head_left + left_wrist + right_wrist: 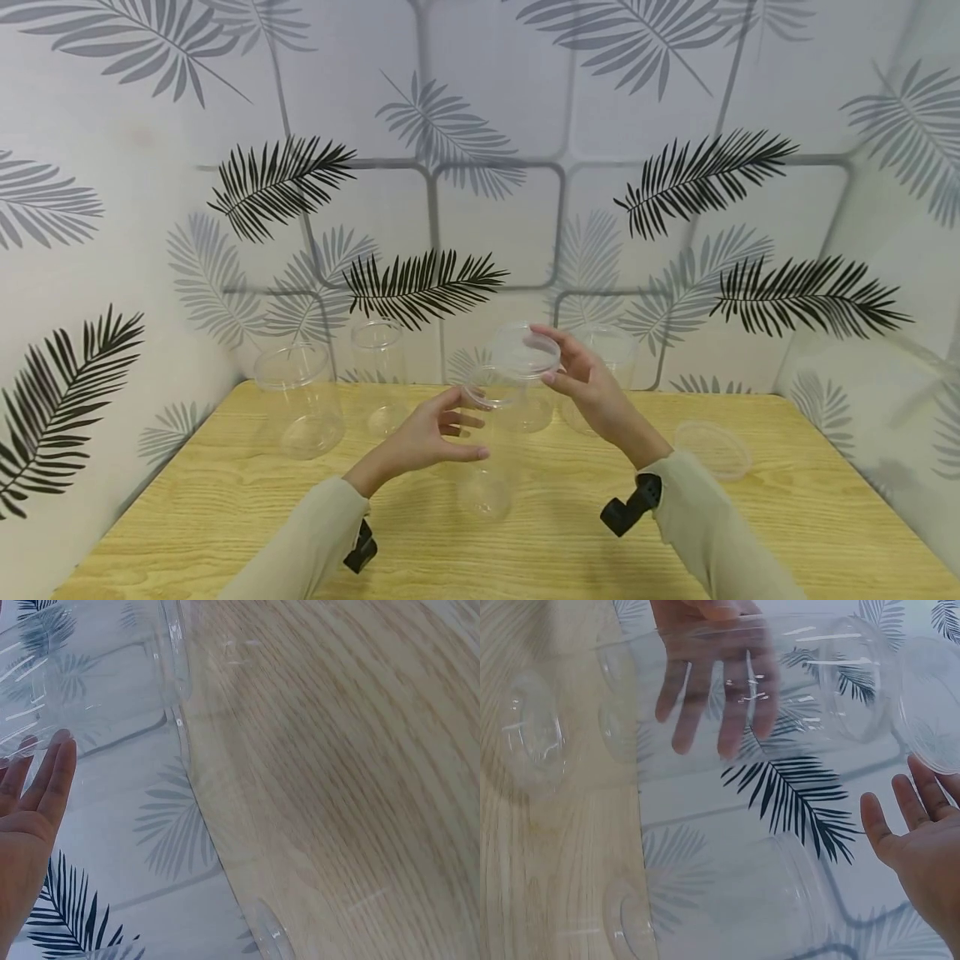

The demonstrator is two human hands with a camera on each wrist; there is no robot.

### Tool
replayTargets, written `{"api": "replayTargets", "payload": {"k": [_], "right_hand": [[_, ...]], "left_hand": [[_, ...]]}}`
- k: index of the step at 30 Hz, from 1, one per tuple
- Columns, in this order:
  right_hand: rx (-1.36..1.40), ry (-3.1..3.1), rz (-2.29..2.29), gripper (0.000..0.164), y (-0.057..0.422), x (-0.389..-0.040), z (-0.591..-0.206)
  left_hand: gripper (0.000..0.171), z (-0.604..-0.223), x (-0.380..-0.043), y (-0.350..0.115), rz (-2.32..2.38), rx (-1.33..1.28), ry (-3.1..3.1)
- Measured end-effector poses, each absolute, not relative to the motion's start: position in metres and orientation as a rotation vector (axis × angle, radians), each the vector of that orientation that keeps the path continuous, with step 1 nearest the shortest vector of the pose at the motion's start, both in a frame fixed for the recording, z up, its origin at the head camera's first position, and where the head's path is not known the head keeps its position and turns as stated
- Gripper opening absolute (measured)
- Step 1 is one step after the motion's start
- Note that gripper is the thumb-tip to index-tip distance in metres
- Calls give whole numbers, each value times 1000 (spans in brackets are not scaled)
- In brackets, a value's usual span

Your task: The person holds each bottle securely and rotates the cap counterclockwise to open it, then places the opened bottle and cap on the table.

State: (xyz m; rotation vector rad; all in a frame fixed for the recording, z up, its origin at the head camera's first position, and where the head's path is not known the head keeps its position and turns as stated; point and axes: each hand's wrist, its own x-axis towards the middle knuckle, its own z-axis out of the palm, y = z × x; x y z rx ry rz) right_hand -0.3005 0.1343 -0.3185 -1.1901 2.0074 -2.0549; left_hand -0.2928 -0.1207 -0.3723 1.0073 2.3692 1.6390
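A tall clear plastic jar point(487, 475) stands upright before me, its mouth uncovered. My left hand point(431, 433) holds it round the upper side, thumb in front and fingers behind; the fingers show through the wall in the right wrist view. Whether the jar's base point(532, 739) touches the table is hard to tell. Just above and right of the rim, my right hand point(592, 387) pinches a round clear lid point(525, 350) by its edge, tilted and apart from the jar. In the right wrist view, the lid point(934, 712) is cut off at the frame's edge.
Behind stand several clear jars: a wide one point(307, 417) at left, a slim one point(378, 375), another point(528, 414) behind the lid, and one point(611, 346) behind my right hand. A clear lid point(712, 450) lies right on the wooden table point(420, 542). Leaf-patterned walls enclose the table.
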Motion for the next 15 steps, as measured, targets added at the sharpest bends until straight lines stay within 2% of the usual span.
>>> {"api": "replayTargets", "payload": {"k": [15], "right_hand": [[-1112, 2124, -2023, 55, 185, -301, -330]], "left_hand": [[49, -373, -315, -133, 1747, 831, 2594]]}}
